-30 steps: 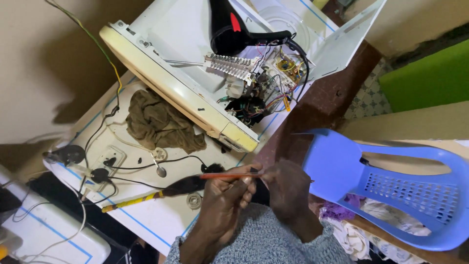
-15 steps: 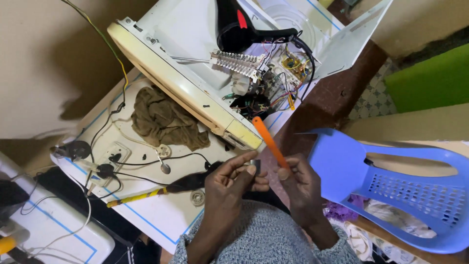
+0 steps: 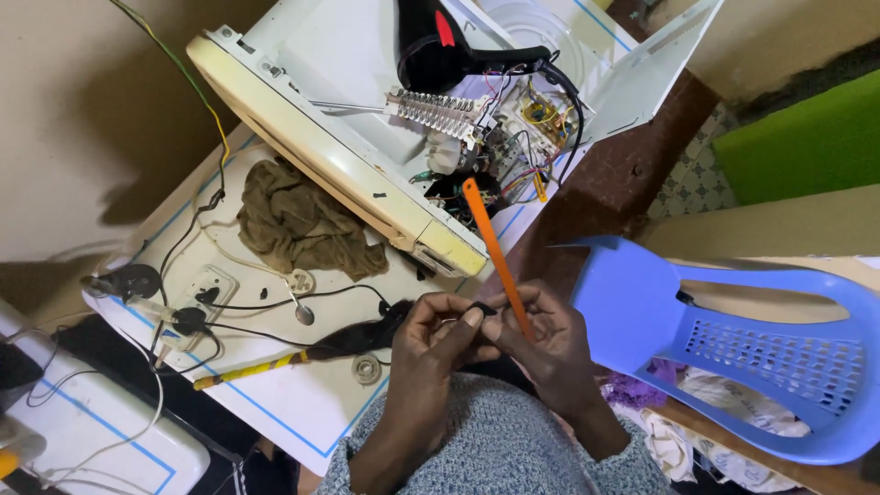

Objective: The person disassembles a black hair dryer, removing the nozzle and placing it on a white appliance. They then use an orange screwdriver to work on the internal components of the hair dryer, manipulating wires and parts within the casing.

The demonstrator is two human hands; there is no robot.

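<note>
My right hand (image 3: 543, 337) grips a thin orange tool (image 3: 494, 252) whose shaft points up toward the opened white appliance (image 3: 357, 156). My left hand (image 3: 438, 341) meets the right at the tool's lower end, its fingertips pinching a small dark piece (image 3: 483, 310) there. Both hands hover over the near edge of the white worktop (image 3: 302, 408). The appliance's exposed wiring and terminal strip (image 3: 500, 128) lie just beyond the orange tip.
A black hair dryer (image 3: 440, 41) rests on the appliance. A brown rag (image 3: 298, 225), a power strip with cables (image 3: 197, 298), a black-bristled brush with a yellow handle (image 3: 293, 353) and a small round part (image 3: 366, 368) lie on the worktop. A blue plastic chair (image 3: 733, 348) stands at the right.
The orange tool has swung from lying across, held by the left hand, to pointing up toward the appliance. Both hands have come together at its lower end.
</note>
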